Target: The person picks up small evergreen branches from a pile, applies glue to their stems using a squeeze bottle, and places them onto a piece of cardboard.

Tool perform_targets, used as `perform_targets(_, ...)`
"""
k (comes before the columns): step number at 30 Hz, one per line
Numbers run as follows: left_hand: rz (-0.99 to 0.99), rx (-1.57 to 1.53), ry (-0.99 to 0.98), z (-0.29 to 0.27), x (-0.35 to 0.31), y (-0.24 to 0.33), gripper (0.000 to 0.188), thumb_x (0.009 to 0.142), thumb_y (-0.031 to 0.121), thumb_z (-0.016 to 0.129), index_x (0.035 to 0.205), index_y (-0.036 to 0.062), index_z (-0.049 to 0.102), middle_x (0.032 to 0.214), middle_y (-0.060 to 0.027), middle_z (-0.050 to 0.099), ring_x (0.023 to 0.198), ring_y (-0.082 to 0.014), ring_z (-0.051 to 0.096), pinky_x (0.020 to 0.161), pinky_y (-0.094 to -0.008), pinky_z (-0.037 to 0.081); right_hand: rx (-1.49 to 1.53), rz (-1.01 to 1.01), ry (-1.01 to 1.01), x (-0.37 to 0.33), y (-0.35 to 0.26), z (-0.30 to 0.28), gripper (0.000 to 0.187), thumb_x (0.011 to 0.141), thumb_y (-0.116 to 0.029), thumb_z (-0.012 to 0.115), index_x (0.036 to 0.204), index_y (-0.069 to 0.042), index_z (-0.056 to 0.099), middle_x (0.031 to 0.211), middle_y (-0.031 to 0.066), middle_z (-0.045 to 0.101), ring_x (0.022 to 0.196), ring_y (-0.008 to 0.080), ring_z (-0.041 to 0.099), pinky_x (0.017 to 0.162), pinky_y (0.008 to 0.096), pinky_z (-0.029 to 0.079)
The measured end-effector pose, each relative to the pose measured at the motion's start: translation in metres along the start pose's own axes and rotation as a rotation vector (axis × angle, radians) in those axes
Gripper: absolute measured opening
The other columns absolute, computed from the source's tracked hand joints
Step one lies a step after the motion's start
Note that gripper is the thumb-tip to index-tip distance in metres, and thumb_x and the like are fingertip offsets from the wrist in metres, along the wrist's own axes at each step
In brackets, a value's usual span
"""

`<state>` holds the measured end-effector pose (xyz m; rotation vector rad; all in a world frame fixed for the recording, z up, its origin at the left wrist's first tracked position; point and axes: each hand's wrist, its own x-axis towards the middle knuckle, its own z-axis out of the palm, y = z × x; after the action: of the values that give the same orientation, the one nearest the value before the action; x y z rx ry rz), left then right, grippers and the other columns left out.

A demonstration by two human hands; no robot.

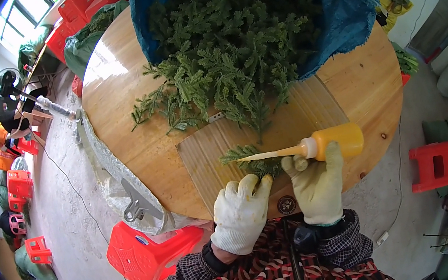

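Note:
My left hand (241, 216), in a white knitted glove, pinches the lower end of a small green fir sprig (235, 153). In my right hand (321, 190), gloved too, lies a yellow squeeze bottle (340, 142), held on its side. Its long tapered nozzle points left and passes over the sprig; whether the tip touches the needles I cannot tell. Under both is a flat piece of cardboard (197, 164). Just beyond, a heap of fir branches (230, 62) spills from a blue woven sack (345, 14).
The round wooden table (120, 137) fills the middle. A large metal clip (140, 200) and clear plastic sheeting (111, 191) hang at its left edge. Below stands a red stool (143, 254); another red stool (438, 166) is at right. A fan (4, 90) stands far left.

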<state>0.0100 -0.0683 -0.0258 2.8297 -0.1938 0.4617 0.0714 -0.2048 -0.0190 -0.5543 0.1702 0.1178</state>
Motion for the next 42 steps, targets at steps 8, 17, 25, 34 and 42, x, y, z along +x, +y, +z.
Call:
perform_targets(8, -0.007, -0.021, -0.065, -0.002, 0.003, -0.001, 0.022, 0.081, 0.014, 0.065, 0.103, 0.016, 0.068, 0.093, -0.0012, 0.054, 0.079, -0.0236, 0.054, 0.065, -0.0361, 0.047, -0.237, -0.195, 0.09, 0.001, -0.035, -0.027, 0.028, 0.094, -0.032, 0.057, 0.104, -0.006, 0.054, 0.087, 0.0056, 0.059, 0.066, 0.0137, 0.056, 0.062, 0.034, 0.052)
perform_targets(17, -0.008, -0.051, -0.057, -0.003, 0.004, -0.001, 0.022, 0.082, 0.015, 0.064, 0.104, 0.0158, 0.068, 0.095, -0.0019, 0.055, 0.08, -0.0245, 0.054, 0.067, -0.0362, 0.048, -0.305, -0.262, 0.1, 0.0, -0.035, -0.03, 0.023, 0.092, -0.025, 0.058, 0.103, -0.004, 0.054, 0.085, 0.0074, 0.06, 0.062, 0.0158, 0.057, 0.059, 0.0356, 0.053)
perform_targets(25, -0.029, -0.052, -0.073, -0.003, 0.004, -0.001, 0.023, 0.082, 0.015, 0.064, 0.104, 0.0154, 0.067, 0.094, -0.0026, 0.055, 0.08, -0.0249, 0.054, 0.068, -0.0368, 0.048, -0.418, -0.232, 0.094, 0.0, -0.033, -0.025, 0.025, 0.093, -0.029, 0.058, 0.103, -0.006, 0.053, 0.084, 0.0062, 0.056, 0.065, 0.0149, 0.055, 0.058, 0.0315, 0.052)
perform_targets(34, -0.02, -0.066, -0.073, -0.003, 0.004, -0.002, 0.023, 0.082, 0.014, 0.064, 0.105, 0.0151, 0.067, 0.093, -0.003, 0.055, 0.08, -0.0255, 0.054, 0.068, -0.037, 0.048, -0.34, -0.285, 0.106, 0.003, -0.041, -0.028, 0.018, 0.093, -0.016, 0.054, 0.102, -0.001, 0.056, 0.082, 0.0094, 0.061, 0.059, 0.0171, 0.057, 0.06, 0.0379, 0.054)
perform_targets(42, -0.025, -0.052, -0.065, -0.004, 0.004, 0.0, 0.024, 0.082, 0.014, 0.064, 0.105, 0.0149, 0.067, 0.095, -0.0037, 0.056, 0.081, -0.0259, 0.055, 0.067, -0.0375, 0.048, -0.334, -0.286, 0.151, 0.006, -0.045, -0.03, 0.018, 0.092, -0.017, 0.055, 0.101, -0.001, 0.056, 0.082, 0.0093, 0.06, 0.059, 0.017, 0.057, 0.059, 0.0363, 0.055)
